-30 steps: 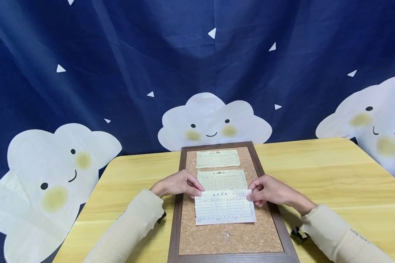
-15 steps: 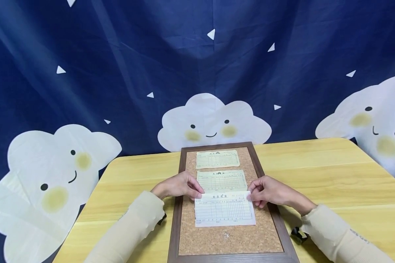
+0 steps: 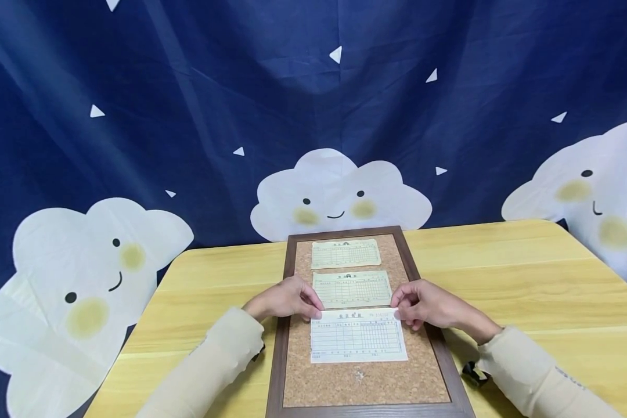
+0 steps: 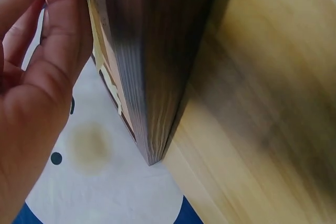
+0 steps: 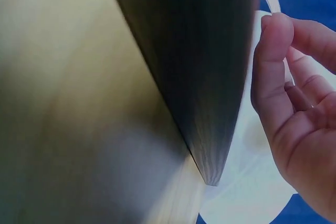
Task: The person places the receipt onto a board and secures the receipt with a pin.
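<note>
A white printed receipt form [image 3: 357, 339] lies over the lower half of a wood-framed cork board [image 3: 366, 386]. My left hand [image 3: 287, 299] pinches its upper left corner between thumb and finger. At the upper right corner my right hand [image 3: 428, 305] pinches it the same way. Just above it, a yellowish receipt form [image 3: 351, 288] is on the cork, and a second yellowish form [image 3: 345, 253] sits higher, near the board's far end. In the wrist views the left hand [image 4: 42, 66] and right hand [image 5: 299, 103] hover beside the frame's sides; little of the paper shows there.
The board rests on a light wooden table [image 3: 528, 278], its far end near the back edge. Behind hangs a dark blue curtain [image 3: 292, 87] with white clouds. A pale scuffed spot [image 3: 359, 374] marks the cork below the white form.
Both hands have brought the white form slightly down the board, towards me. More of the lower yellowish form now shows above it. The grip at both corners stays the same.
</note>
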Motion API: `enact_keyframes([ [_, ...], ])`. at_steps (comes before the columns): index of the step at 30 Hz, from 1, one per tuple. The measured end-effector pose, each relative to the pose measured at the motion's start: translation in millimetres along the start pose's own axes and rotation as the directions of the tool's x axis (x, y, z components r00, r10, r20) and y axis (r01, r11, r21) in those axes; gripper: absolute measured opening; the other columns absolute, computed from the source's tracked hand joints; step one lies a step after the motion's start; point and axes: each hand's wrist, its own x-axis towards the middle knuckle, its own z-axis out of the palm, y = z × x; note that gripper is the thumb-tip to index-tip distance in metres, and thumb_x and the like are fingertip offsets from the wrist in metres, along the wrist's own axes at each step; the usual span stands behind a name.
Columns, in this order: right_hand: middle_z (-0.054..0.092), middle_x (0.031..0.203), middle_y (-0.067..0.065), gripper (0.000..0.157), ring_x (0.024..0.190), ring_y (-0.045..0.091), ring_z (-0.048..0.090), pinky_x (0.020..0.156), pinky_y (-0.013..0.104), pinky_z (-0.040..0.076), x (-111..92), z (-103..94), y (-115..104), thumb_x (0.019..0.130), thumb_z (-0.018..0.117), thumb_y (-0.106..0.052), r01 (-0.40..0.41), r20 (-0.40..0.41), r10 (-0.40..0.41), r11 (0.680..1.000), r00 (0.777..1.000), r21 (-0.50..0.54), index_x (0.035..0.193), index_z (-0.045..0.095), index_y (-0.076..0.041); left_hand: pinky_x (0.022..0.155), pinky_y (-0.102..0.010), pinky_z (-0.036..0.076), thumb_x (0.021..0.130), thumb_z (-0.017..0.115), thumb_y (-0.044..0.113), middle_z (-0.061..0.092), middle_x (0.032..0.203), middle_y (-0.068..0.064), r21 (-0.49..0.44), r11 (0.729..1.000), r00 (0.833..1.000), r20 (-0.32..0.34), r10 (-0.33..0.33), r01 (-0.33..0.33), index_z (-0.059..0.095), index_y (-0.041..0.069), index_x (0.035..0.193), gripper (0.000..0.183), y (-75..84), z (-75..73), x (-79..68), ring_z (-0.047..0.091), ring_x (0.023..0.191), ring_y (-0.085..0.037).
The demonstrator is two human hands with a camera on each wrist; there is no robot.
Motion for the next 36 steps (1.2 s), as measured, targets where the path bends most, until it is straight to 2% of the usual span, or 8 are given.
enact_keyframes([
  [5, 0.055, 0.068, 0.004, 0.009, 0.06, 0.014, 0.055, 0.052, 0.025, 0.051, 0.0, 0.6, 2.7, 0.09, 0.064, 0.007, 0.003, 0.009, -0.003, 1.0, 1.0, -0.012, 0.096, 0.057, 0.006, 0.062, -0.024, 0.056, 0.084, 0.078, -0.002, 0.072, 0.079, -0.002, 0.046, 0.999, 1.0, -0.028, 0.013, -0.012, 0.077, -0.001, 0.087, 0.004, -0.3, 2.2, 0.4, 0.063, 0.063, -0.009],
  [10, 0.057, 0.069, 0.004, 0.002, 0.061, 0.013, 0.055, 0.054, 0.026, 0.054, -0.4, 0.3, 3.1, 0.091, 0.063, 0.006, -0.001, 0.015, 0.002, 0.998, 1.0, -0.059, 0.091, 0.064, 0.005, 0.061, -0.021, 0.052, 0.083, 0.079, -0.001, 0.069, 0.082, 0.002, 0.117, 0.992, 0.998, -0.053, 0.045, -0.038, 0.078, 0.001, 0.087, 0.005, 0.0, 3.5, 0.0, 0.062, 0.066, -0.007],
  [16, 0.059, 0.071, 0.003, 0.007, 0.063, 0.015, 0.057, 0.055, 0.028, 0.055, 1.6, 1.6, 3.6, 0.09, 0.064, 0.005, -0.008, 0.016, 0.009, 0.994, 1.0, -0.11, 0.091, 0.07, 0.006, 0.066, -0.02, 0.051, 0.082, 0.081, 0.0, 0.066, 0.085, 0.005, 0.236, 0.969, 0.994, -0.068, 0.088, -0.069, 0.079, 0.006, 0.084, 0.007, -1.7, 6.1, -0.6, 0.06, 0.074, -0.004],
  [21, 0.06, 0.073, 0.003, 0.007, 0.062, 0.015, 0.057, 0.055, 0.027, 0.055, 3.9, 3.3, 3.0, 0.089, 0.065, 0.007, -0.032, -0.006, 0.031, 0.989, 0.999, -0.145, 0.089, 0.071, 0.005, 0.066, -0.02, 0.052, 0.081, 0.081, 0.002, 0.071, 0.079, 0.006, 0.313, 0.942, 0.987, -0.067, 0.146, -0.118, 0.079, 0.007, 0.083, 0.006, -1.5, 7.5, 0.3, 0.06, 0.071, -0.002],
  [26, 0.059, 0.07, 0.002, 0.008, 0.062, 0.015, 0.057, 0.054, 0.028, 0.056, 4.5, 5.1, 0.3, 0.088, 0.065, 0.007, -0.044, -0.031, 0.039, 0.98, 0.999, -0.194, 0.087, 0.072, 0.003, 0.066, -0.019, 0.051, 0.08, 0.082, 0.001, 0.07, 0.075, 0.007, 0.349, 0.928, 0.984, -0.067, 0.167, -0.133, 0.078, 0.006, 0.082, 0.007, 1.1, 9.1, 0.2, 0.059, 0.069, 0.0],
  [30, 0.06, 0.069, 0.001, 0.009, 0.06, 0.014, 0.058, 0.054, 0.028, 0.056, 5.0, 6.6, -0.7, 0.086, 0.066, 0.007, -0.053, -0.056, 0.041, 0.971, 0.998, -0.233, 0.085, 0.072, 0.001, 0.068, -0.019, 0.05, 0.08, 0.082, 0.002, 0.068, 0.075, 0.009, 0.37, 0.922, 0.985, -0.08, 0.15, -0.11, 0.078, 0.008, 0.082, 0.008, 2.0, 10.8, -0.5, 0.058, 0.072, -0.001],
  [36, 0.065, 0.078, 0.003, 0.012, 0.059, 0.014, 0.059, 0.053, 0.029, 0.055, 5.9, 9.2, -1.0, 0.084, 0.065, 0.008, -0.069, -0.087, 0.047, 0.959, 0.995, -0.277, 0.084, 0.073, -0.001, 0.073, -0.022, 0.049, 0.08, 0.082, 0.002, 0.065, 0.076, 0.01, 0.387, 0.919, 0.986, -0.104, 0.13, -0.08, 0.078, 0.01, 0.083, 0.009, 1.6, 13.0, -2.0, 0.057, 0.078, -0.005],
])
